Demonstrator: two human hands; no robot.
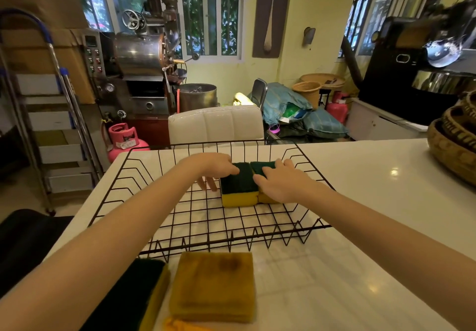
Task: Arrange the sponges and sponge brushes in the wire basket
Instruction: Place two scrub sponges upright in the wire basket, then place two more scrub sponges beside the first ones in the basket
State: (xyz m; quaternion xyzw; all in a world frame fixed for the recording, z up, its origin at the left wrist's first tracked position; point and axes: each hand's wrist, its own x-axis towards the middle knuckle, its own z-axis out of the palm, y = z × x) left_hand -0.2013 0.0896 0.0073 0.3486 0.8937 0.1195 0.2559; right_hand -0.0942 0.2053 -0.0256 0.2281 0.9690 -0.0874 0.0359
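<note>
A white countertop [373, 202] carries a black wire basket [134, 173]. Inside it, toward the far right, two green-topped yellow sponges [239, 184] lie side by side, touching. The left hand [213, 167] rests on the left sponge, fingers spread loosely over its left edge; the right hand [279, 180] lies flat on the right sponge [265, 166], fingers extended. Near the camera, outside the basket, sit a stained yellow sponge [213, 284] and a dark green scouring pad [128, 297]
</note>
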